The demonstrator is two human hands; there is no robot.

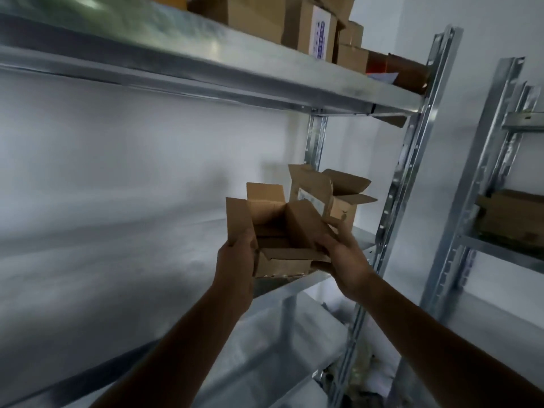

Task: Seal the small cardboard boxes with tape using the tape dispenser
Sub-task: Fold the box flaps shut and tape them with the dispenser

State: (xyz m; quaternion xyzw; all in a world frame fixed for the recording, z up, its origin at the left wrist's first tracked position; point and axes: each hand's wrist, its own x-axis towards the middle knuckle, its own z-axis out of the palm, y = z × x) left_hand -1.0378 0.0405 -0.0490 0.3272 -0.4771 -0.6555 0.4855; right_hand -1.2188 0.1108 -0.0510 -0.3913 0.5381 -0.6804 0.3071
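Observation:
A small brown cardboard box (279, 231) with its top flaps standing open is held between both hands just above the front edge of the middle metal shelf (297, 282). My left hand (237, 260) grips its left side and flap. On the box's right side, my right hand (343, 257) grips the wall and lower corner. Behind it stands a second open cardboard box (335, 192) on the same shelf. No tape dispenser is in view.
The upper shelf (265, 81) carries several closed cardboard boxes (294, 22). A perforated steel upright (412, 148) rises just right of my hands. Another rack (500, 201) with a box stands at the far right. The picture is motion-blurred on the left.

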